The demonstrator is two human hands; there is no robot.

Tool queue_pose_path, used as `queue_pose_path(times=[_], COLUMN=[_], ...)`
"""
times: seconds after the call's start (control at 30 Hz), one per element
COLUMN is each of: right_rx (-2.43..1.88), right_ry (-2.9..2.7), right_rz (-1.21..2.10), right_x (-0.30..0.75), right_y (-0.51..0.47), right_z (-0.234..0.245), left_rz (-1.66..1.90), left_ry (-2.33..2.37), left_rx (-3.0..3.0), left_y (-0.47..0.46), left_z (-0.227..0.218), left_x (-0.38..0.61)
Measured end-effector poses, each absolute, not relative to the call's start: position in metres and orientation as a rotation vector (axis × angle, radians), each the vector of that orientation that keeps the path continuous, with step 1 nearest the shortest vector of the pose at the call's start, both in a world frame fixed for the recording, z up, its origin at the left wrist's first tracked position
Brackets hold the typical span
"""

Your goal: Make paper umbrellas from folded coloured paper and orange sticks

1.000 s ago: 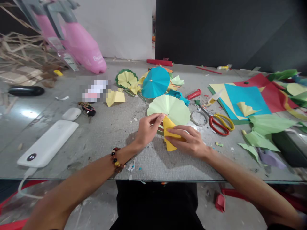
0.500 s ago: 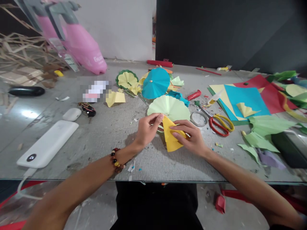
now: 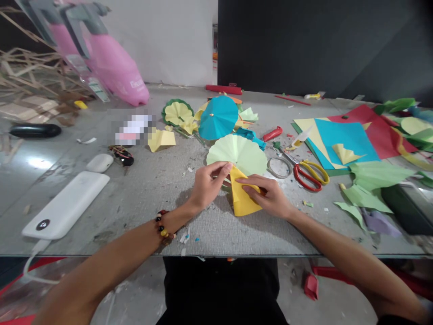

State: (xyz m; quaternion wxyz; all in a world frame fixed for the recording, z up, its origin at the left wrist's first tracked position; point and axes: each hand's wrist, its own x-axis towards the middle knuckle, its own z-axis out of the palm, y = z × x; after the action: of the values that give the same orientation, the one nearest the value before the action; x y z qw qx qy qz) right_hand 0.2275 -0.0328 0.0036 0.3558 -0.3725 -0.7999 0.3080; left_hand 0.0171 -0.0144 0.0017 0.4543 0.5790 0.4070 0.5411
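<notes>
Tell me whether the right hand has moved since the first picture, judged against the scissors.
Yes. The right hand has shifted slightly toward the far side of the table, judged against the red-and-yellow-handled scissors, and its fingers now lie higher on the yellow folded paper.

Centre: matt yellow folded paper point(image 3: 241, 194), thin and sharply creased. 12 o'clock: matt pale green pleated paper fan point(image 3: 237, 155); beyond it, matt turquoise paper parasol point(image 3: 218, 117). 2 o'clock: stacked matt coloured paper sheets point(image 3: 345, 140), smooth and flat. 3 o'clock: scissors point(image 3: 309, 175) with glossy red and yellow plastic handles and bright metal blades; glossy clear tape roll point(image 3: 279, 167). 8 o'clock: smooth, glossy white plastic power bank point(image 3: 64, 207). 10 o'clock: glossy pink plastic container point(image 3: 115, 67); rough, dry wooden strips point(image 3: 27, 76). 7 o'clock: polished beads of a bracelet point(image 3: 162, 224). Throughout: rough, grey woven-textured tabletop point(image 3: 142, 203) beneath a glossy transparent sheet.
</notes>
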Motion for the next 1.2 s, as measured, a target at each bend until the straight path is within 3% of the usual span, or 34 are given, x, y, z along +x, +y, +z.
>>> queue_pose_path(times=[0.3, 1.2], right_rx=[-1.023, -1.08], right_ry=[-1.914, -1.815], right_rz=[0.754, 0.632], right_x=[0.227, 0.228], right_y=[-0.03, -0.028], right_z=[0.001, -0.002], left_rz=[1.074, 0.931], left_ry=[0.841, 0.772], left_rx=[1.395, 1.572], left_y=[-0.01, -0.013], left_z=[-0.004, -0.002], left_x=[0.016, 0.017])
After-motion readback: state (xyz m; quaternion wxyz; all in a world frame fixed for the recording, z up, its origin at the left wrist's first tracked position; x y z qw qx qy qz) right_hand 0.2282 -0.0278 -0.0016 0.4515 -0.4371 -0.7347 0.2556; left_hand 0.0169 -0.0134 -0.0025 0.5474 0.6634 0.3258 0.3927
